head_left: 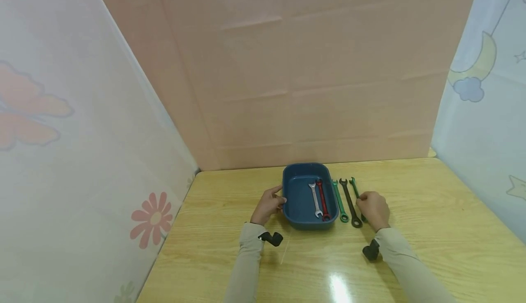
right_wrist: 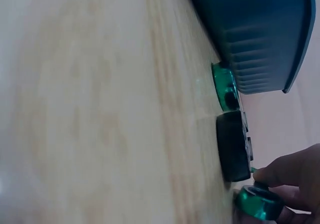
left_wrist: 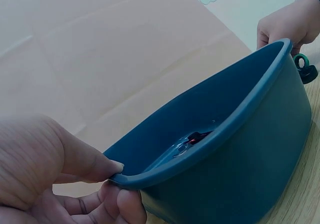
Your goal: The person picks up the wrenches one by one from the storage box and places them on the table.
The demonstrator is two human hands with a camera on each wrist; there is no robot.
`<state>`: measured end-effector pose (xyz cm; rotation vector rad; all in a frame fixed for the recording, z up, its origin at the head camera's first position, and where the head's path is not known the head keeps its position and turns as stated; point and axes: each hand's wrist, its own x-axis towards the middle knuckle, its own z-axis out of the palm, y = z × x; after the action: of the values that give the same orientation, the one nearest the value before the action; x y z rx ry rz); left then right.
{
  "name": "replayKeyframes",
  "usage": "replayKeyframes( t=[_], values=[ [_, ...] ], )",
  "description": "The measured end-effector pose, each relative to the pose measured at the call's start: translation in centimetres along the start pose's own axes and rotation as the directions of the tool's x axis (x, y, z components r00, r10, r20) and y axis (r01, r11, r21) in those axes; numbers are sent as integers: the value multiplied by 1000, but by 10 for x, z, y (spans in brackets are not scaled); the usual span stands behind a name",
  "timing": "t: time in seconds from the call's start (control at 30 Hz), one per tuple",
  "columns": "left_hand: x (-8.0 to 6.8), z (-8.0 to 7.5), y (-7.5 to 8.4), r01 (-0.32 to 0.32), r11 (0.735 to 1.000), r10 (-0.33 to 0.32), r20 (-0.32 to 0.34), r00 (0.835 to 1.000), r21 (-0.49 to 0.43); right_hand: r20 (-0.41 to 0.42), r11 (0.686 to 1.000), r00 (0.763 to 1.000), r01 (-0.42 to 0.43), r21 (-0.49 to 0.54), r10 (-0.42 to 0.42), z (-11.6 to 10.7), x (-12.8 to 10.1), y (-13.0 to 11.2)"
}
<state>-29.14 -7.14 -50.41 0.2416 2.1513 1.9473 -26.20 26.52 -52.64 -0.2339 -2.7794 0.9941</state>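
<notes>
Pinching the tray rim, the left hand steadies it; the right hand grips the outermost green wrench and should lift cleanly past 2 neighbours.

I saw a pale wood surface boxed in by a pink backdrop and printed cloth walls; glare marked its near edge.

Both forearms, in beige sleeves, reach up from the bottom centre of the head view. The left hand sits left of centre, thumb and curled fingers pinching. The right hand lies right of centre, knuckles up, fingertips curled down.
</notes>
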Motion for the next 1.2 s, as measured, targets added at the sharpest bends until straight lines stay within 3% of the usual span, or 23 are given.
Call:
replayKeyframes(
  t=[0.63,0.8,0.97,1.2],
  values=[
    [2,0,4,-5,1000,5,-1,1000,-1,-95,999,995,45,16,-43,3,5,4],
    [0,1,4,4,1000,-4,-7,1000,4,-160,993,982,111,44,-103,-1,-1,-17],
    [3,0,6,-5,1000,5,-3,1000,-6,-144,975,974,191,112,-174,-6,-4,-44],
    [1,0,3,2,1000,-2,10,1000,-8,-145,943,960,265,204,-238,5,-15,-53]
  ],
)
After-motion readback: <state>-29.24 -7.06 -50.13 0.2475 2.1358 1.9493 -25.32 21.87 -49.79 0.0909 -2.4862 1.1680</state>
